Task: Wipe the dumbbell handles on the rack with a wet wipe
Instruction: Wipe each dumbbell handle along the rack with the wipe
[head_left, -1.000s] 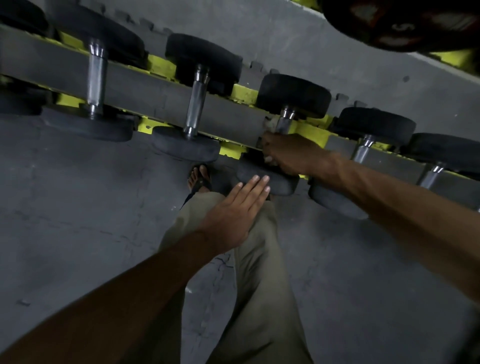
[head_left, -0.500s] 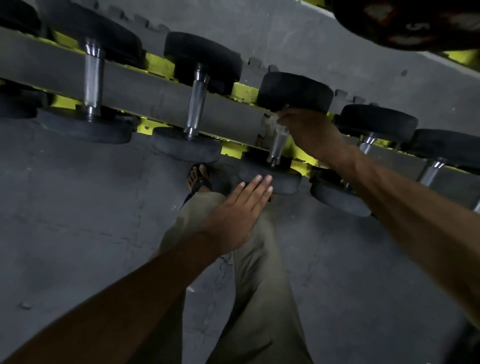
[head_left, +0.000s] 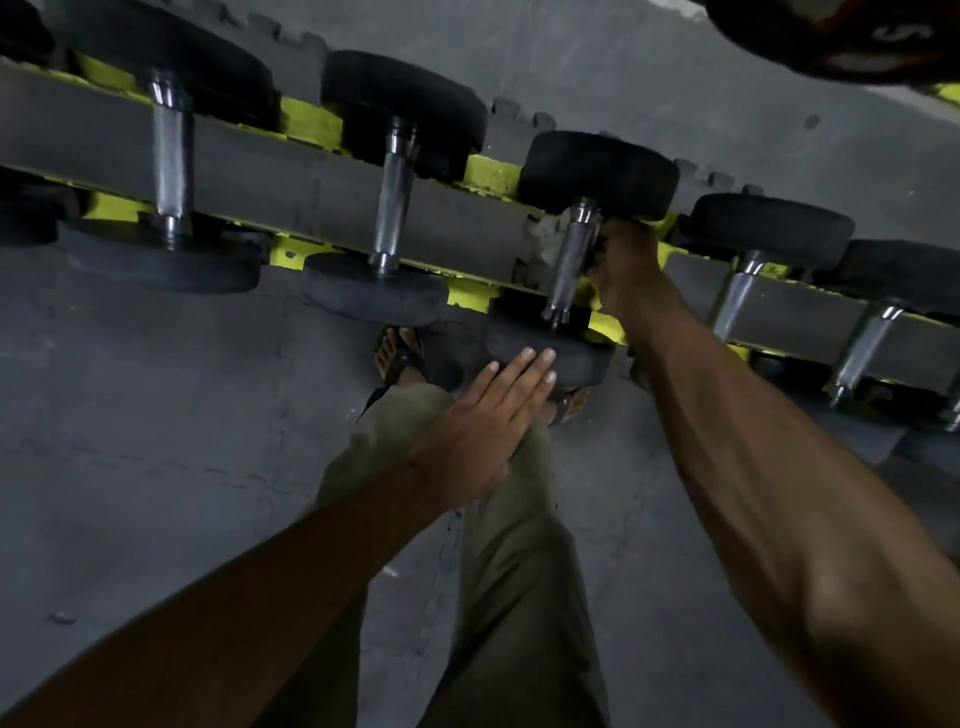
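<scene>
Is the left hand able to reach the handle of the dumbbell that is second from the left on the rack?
Probably yes: the left hand is open, holds nothing, and that handle lies bare with nothing before it.

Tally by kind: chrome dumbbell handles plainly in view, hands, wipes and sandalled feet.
5 chrome dumbbell handles
2 hands: left hand, right hand
1 wet wipe
2 sandalled feet
Total: 10

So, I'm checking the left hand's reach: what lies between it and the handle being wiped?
In the head view, only the near black end of that dumbbell lies between the left hand and the handle; its fingertips overlap that end.
</scene>
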